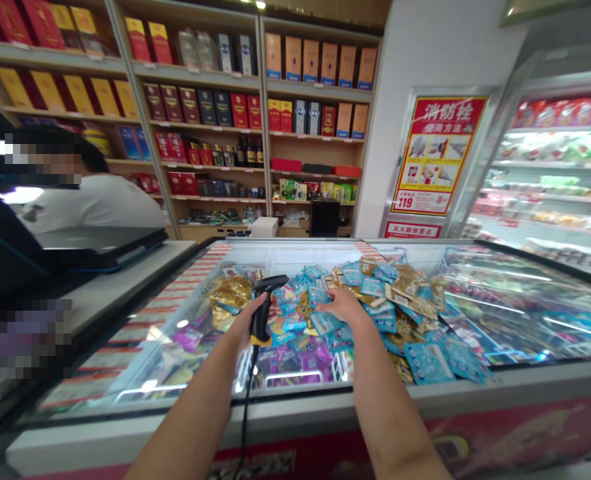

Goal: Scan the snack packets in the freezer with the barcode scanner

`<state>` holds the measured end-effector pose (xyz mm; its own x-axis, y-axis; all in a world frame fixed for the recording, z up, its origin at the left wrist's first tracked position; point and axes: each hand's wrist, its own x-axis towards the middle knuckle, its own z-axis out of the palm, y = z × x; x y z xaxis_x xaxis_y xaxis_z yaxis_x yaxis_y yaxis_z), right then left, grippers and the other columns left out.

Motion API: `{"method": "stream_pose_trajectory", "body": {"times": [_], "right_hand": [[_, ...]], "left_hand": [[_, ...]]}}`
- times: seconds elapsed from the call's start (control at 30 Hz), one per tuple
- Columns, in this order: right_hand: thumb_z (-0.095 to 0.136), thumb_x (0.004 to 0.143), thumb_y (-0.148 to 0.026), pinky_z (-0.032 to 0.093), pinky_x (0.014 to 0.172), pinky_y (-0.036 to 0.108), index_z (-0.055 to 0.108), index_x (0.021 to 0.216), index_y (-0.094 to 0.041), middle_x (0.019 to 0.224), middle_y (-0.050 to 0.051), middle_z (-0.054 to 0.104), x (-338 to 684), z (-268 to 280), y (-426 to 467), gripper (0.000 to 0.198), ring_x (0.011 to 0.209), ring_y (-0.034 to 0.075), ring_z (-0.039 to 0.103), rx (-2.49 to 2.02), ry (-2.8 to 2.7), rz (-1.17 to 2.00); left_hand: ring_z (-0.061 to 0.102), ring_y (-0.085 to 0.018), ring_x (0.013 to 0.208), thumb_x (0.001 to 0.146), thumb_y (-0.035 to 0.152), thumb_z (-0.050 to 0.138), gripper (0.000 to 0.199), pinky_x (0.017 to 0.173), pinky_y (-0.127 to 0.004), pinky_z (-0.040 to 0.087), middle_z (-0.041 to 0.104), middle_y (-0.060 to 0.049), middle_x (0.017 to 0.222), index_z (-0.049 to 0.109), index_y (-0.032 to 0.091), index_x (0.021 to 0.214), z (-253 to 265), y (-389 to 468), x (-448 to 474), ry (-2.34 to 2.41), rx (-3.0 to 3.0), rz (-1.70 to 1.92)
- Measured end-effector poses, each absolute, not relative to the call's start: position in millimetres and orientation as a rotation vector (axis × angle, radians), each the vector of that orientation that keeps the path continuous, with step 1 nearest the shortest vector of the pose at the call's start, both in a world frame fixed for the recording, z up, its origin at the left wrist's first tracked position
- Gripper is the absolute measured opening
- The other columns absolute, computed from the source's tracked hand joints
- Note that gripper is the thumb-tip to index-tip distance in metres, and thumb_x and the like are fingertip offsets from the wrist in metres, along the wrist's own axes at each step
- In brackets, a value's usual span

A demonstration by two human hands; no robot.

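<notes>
My left hand [249, 319] is wrapped round the handle of a black and yellow barcode scanner [260, 320], held upright over the freezer's glass top with its head pointing right. A black cable [247, 407] hangs from its base. My right hand [344, 305] is at a small blue packet [318, 296], its thumb and fingers closed at the packet's right edge, just right of the scanner head. Loose blue and gold packets [410, 287] lie heaped around and to the right of this hand. Gold packets [230, 297] lie in a smaller group left of the scanner.
Purple packages [295, 360] show through the glass of the chest freezer [320, 393]. A counter with a dark screen [105, 250] stands at left, a person in a white shirt [100, 203] behind it. Shelves of boxes [203, 120] line the back; a lit refrigerated case [550, 180] is at right.
</notes>
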<state>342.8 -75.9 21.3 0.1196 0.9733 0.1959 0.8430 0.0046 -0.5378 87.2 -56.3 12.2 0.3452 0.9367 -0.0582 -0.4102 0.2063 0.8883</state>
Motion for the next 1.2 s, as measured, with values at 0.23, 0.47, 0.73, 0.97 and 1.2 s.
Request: {"method": "stream_pose_trajectory", "body": {"times": [0.23, 0.47, 0.73, 0.97, 1.2], "right_hand": [[0.061, 0.066, -0.066, 0.035, 0.095, 0.039, 0.065, 0.109, -0.012, 0.126, 0.020, 0.052, 314.4, 16.0, -71.9, 0.069, 0.119, 0.033, 0.045, -2.166, -1.726, 0.078], [0.056, 0.074, -0.060, 0.028, 0.097, 0.045, 0.061, 0.113, -0.022, 0.118, 0.012, 0.058, 304.3, 10.4, -69.0, 0.054, 0.120, 0.032, 0.042, -2.017, -1.767, 0.188], [0.074, 0.062, -0.045, 0.032, 0.092, 0.045, 0.051, 0.119, -0.024, 0.109, 0.009, 0.061, 302.2, 7.3, -63.0, 0.066, 0.110, 0.031, 0.050, -1.952, -1.632, 0.241], [0.077, 0.057, -0.032, 0.040, 0.086, 0.036, 0.048, 0.122, -0.014, 0.111, 0.013, 0.057, 304.7, 0.6, -54.9, 0.074, 0.105, 0.027, 0.053, -1.817, -1.518, 0.130], [0.053, 0.080, -0.035, 0.036, 0.061, 0.025, 0.051, 0.072, -0.019, 0.065, -0.001, 0.051, 308.4, 9.9, -54.6, 0.018, 0.063, 0.014, 0.047, -1.544, -1.400, 0.088]], "left_hand": [[0.067, -0.018, 0.074, 0.075, 0.041, 0.064, 0.031, 0.077, -0.028, 0.052, 0.070, -0.008, 0.074, 0.068, 0.012, 0.085, 9.9, -54.1, 87.8, 0.748, 0.923, 1.062], [0.066, -0.019, 0.076, 0.076, 0.041, 0.063, 0.031, 0.078, -0.029, 0.052, 0.069, -0.008, 0.075, 0.068, 0.011, 0.084, 8.8, -53.3, 87.9, 0.757, 0.936, 1.058], [0.065, -0.017, 0.074, 0.077, 0.041, 0.062, 0.031, 0.078, -0.027, 0.052, 0.069, -0.008, 0.076, 0.068, 0.012, 0.084, 8.6, -53.5, 88.2, 0.742, 0.948, 1.041], [0.066, -0.018, 0.076, 0.074, 0.044, 0.064, 0.033, 0.080, -0.029, 0.051, 0.070, -0.008, 0.077, 0.070, 0.013, 0.083, 8.4, -55.7, 87.9, 0.745, 0.963, 1.054], [0.065, -0.018, 0.075, 0.072, 0.046, 0.065, 0.035, 0.078, -0.027, 0.051, 0.069, -0.007, 0.077, 0.070, 0.013, 0.082, 9.0, -56.1, 86.7, 0.734, 0.926, 1.054]]}}
